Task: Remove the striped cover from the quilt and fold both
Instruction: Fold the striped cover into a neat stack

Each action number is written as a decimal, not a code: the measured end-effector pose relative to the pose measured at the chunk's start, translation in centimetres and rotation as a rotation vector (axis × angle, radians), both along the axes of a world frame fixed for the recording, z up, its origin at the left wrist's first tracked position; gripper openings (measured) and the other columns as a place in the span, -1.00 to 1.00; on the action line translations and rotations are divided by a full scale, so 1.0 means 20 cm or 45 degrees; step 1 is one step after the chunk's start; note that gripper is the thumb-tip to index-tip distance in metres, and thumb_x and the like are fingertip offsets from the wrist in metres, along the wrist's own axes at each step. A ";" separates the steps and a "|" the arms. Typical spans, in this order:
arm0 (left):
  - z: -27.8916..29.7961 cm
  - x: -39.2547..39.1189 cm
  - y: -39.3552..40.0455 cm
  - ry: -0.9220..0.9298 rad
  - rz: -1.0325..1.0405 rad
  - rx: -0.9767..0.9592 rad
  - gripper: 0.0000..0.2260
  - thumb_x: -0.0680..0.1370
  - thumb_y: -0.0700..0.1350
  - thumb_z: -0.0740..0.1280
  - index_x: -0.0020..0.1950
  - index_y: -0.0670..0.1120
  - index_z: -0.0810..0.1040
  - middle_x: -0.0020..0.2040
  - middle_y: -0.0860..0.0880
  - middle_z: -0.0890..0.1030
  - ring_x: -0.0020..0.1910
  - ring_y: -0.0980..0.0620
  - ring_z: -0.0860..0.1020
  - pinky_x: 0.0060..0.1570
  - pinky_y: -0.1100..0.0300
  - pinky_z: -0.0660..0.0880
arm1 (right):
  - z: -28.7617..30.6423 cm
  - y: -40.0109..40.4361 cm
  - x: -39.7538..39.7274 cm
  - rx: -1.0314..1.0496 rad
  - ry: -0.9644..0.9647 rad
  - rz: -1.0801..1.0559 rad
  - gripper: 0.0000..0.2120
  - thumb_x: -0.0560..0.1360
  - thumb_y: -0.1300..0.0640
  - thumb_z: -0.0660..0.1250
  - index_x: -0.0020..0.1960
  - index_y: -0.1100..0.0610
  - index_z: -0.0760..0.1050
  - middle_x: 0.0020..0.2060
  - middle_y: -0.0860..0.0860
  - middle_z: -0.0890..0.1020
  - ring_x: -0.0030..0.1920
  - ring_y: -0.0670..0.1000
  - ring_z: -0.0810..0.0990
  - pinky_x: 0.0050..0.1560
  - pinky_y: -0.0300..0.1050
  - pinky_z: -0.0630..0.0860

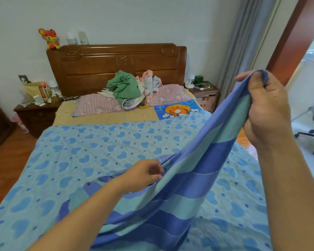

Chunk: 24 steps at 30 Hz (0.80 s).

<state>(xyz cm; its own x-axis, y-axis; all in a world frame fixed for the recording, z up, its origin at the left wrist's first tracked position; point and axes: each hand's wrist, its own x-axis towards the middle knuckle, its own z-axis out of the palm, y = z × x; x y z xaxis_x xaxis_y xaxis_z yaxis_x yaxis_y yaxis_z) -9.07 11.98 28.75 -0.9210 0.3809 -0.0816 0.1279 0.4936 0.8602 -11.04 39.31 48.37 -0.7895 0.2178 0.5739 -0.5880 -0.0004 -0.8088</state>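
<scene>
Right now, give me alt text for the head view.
Both hands hold the striped cover over a heart-print quilt spread on the bed: right hand lifts a corner high, left hand pinches an edge low.

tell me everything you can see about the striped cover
The striped cover is thin, soft-looking cloth in broad bands of darker blue and pale teal. It is bunched and partly lifted off the heart-print quilt on the bed. The right hand grips one end raised high, so the cloth slopes down to the left hand, which pinches an edge low over the quilt. The rest lies crumpled nearer the camera.
</scene>
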 end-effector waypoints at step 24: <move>-0.52 -0.04 -0.23 -0.040 0.393 -0.609 -0.80 0.52 -0.10 0.33 -0.29 -0.02 0.42 -0.32 -0.06 0.55 -0.25 -0.11 0.54 -0.30 0.09 0.36 | 0.01 0.11 -0.02 -0.240 -0.128 -0.180 -0.70 0.68 0.06 0.13 -0.13 0.06 0.54 -0.34 -0.08 0.53 -0.31 -0.15 0.53 -0.22 -0.22 0.53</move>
<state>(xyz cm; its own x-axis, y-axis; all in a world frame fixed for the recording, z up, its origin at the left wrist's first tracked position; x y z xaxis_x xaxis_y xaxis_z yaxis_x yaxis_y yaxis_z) -9.78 7.42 18.32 -0.9781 0.0083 -0.2079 -0.1061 0.8396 0.5327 -11.35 41.53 48.62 -0.7945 0.4257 0.4331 -0.5099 -0.0802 -0.8565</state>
